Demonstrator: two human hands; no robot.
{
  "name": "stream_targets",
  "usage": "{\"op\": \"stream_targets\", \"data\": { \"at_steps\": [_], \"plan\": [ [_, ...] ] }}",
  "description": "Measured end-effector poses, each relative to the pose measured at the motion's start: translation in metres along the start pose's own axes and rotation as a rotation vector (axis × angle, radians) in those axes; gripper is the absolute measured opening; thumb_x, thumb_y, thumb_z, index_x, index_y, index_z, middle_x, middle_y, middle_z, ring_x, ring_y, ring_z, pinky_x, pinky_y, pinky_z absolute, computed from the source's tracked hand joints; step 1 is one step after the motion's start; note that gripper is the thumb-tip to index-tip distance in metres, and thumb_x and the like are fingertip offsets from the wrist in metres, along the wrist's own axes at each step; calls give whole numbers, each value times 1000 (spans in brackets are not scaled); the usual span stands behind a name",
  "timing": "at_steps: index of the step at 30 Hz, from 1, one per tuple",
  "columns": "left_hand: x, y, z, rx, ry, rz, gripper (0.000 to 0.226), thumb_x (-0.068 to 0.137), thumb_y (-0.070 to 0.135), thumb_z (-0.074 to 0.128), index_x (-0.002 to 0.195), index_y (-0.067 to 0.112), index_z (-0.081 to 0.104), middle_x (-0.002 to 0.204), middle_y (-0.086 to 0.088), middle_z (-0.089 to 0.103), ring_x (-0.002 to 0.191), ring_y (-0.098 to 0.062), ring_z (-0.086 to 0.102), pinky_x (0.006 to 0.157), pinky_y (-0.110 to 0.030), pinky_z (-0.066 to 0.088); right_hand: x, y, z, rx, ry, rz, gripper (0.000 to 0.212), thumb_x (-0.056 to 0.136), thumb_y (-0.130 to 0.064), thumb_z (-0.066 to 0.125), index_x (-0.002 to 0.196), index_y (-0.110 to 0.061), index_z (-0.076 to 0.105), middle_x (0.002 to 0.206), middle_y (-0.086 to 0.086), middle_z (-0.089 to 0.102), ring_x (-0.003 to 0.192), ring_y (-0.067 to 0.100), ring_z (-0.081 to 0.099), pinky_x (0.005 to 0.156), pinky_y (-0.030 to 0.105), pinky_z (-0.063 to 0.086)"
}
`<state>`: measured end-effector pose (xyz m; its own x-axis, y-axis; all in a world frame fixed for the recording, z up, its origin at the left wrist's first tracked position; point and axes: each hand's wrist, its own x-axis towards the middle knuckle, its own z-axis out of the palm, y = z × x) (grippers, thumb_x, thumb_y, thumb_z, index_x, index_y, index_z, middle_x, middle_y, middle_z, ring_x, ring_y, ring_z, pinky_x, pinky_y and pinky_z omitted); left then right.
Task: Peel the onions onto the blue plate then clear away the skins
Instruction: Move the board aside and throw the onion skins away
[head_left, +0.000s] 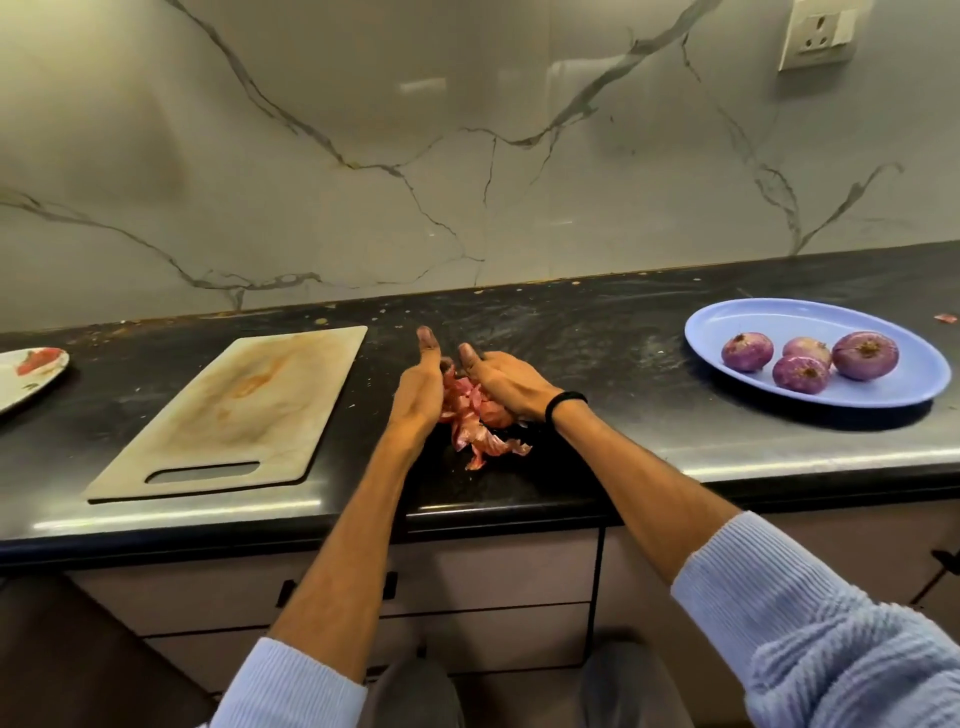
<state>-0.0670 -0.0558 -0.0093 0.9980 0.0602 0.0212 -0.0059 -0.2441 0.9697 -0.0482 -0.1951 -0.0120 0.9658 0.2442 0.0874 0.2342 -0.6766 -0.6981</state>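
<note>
A heap of reddish onion skins (475, 421) lies on the black counter near its front edge. My left hand (418, 387) stands on its edge against the left side of the heap, fingers straight. My right hand (501, 382) lies against the right side of the heap, its fingers reaching over the top; the skins sit pressed between both palms. Several peeled purple onions (802, 358) rest together on the blue plate (727, 322) at the right of the counter.
A worn pale cutting board (234, 415) lies left of my hands. A patterned plate (31, 374) shows at the far left edge. The marble wall behind carries a socket (818, 34). Drawers sit under the counter's front edge (467, 514).
</note>
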Motion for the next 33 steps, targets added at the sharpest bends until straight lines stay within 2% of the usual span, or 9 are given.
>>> {"op": "stream_targets", "data": {
  "at_steps": [2,4,7,12,18,22,26,30,33],
  "plan": [
    [-8,-5,8,44,82,2,94,88,81,6,124,20,67,119,-11,69,109,-25,65,103,-49,48,-5,0,5,31,50,25,79,101,-63,15,71,-7,61,88,8,66,84,26,62,79,41,45],
    [-17,-6,17,18,172,-26,88,92,76,6,122,21,68,111,-9,72,104,-26,67,99,-48,51,-11,-5,11,110,101,50,71,101,-63,16,65,-16,56,76,5,64,73,20,59,76,37,43],
    [-19,-3,26,-96,280,-112,75,100,64,13,117,21,71,101,-7,71,98,-24,66,94,-42,52,-14,-13,24,291,166,154,72,99,-68,18,85,-21,71,93,6,70,87,20,62,85,35,46],
    [-16,-8,33,-409,428,-190,60,105,48,29,84,15,75,88,-9,73,89,-27,69,88,-43,55,-9,-32,50,604,347,283,61,103,-58,26,88,-21,71,87,1,69,90,21,62,77,34,42],
    [-25,-15,16,-998,189,-217,68,102,54,25,116,5,70,108,-18,74,102,-30,71,85,-38,56,-3,-39,71,1015,488,455,52,78,-60,48,85,-17,77,92,5,75,90,27,69,90,51,54],
    [-34,-7,12,-1127,170,-198,66,103,51,26,121,3,68,112,-22,71,101,-32,69,76,-36,55,-5,-48,74,1132,505,486,38,70,-46,60,82,-14,78,87,7,76,88,28,71,88,51,56],
    [-41,-6,-4,-1211,184,-153,65,102,49,28,122,3,67,112,-22,71,107,-36,67,80,-38,55,-17,-66,76,1282,470,471,32,82,-31,64,96,-4,75,95,15,75,91,31,72,87,49,58],
    [-61,-1,-36,-1299,193,-54,64,103,47,25,116,1,68,112,-18,69,105,-34,66,90,-40,53,-26,-101,91,1431,408,384,35,85,-28,60,105,-2,72,100,15,74,91,30,72,82,43,60],
    [-85,-1,-69,-1292,248,0,63,103,44,24,111,-1,68,105,-17,70,98,-32,66,87,-38,54,-40,-130,113,1521,338,336,43,77,-32,61,104,-1,73,103,19,73,92,33,70,78,40,58]
  ]
}}
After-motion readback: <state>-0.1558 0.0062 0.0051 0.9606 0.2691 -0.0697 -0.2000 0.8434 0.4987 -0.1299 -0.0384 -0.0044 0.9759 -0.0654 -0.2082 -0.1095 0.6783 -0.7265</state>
